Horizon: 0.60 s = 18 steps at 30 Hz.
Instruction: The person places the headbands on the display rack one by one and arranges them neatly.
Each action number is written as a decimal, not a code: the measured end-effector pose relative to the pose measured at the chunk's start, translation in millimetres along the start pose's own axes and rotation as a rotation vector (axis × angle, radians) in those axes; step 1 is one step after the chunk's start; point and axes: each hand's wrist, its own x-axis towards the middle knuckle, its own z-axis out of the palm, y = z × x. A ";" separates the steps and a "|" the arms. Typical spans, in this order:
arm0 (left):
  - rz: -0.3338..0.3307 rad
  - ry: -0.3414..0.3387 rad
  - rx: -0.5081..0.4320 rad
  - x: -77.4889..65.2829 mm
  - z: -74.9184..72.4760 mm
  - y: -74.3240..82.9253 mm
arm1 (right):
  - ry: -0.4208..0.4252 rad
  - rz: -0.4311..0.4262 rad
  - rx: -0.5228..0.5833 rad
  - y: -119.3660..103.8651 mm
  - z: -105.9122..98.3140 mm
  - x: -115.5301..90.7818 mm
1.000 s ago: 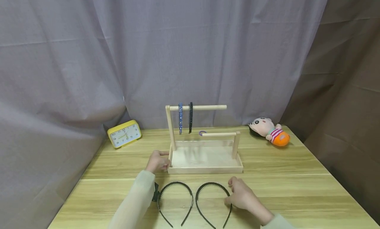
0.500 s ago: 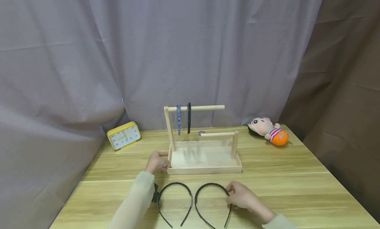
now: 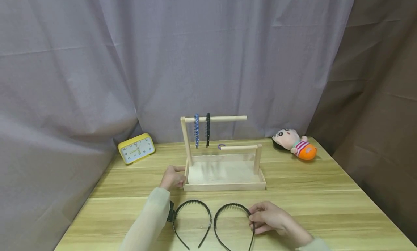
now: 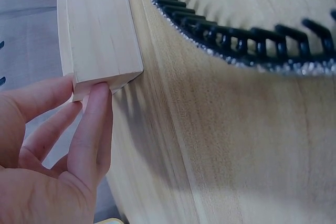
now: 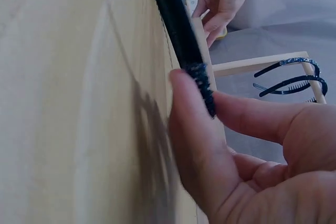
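My right hand (image 3: 272, 219) pinches the right side of a black toothed headband (image 3: 231, 204) in the head view. Up close in the right wrist view, thumb and forefinger grip its dark band (image 5: 181, 30) where glitter covers it. My left hand (image 3: 172, 177) holds the left end of a wooden rack (image 3: 224, 187), fingers and thumb on the tray's edge in the left wrist view. On the rack's upper bar hang a blue glittery headband (image 3: 197, 131) and a black one (image 3: 208, 130). Beside my left sleeve a second toothed headband (image 3: 195, 201) lies on the table.
A yellow alarm clock (image 3: 137, 148) stands at the back left. At the back right lies a plush doll (image 3: 294, 144). A purple ring (image 3: 220, 147) shows by the rack's shorter bar (image 3: 239, 147). Grey curtains (image 3: 208, 55) hang behind the table.
My right hand has closed its fingers on the right-hand headband and shifted it slightly toward me, its arch tilting. The left hand stays on the rack.
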 end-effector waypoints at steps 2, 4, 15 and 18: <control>0.000 0.002 0.002 0.1 0.3 -0.1 | 0.001 -0.010 0.016 1.6 1.1 -1.0; 0.000 0.004 -0.002 0.3 0.9 -0.3 | 0.018 -0.022 0.026 2.9 2.8 -1.9; 0.003 0.005 -0.009 2.3 1.0 -2.7 | 0.100 -0.126 0.099 -3.3 7.4 -5.0; 0.004 0.003 -0.006 3.0 1.6 -2.8 | 0.149 -0.159 0.114 -4.8 9.6 -3.3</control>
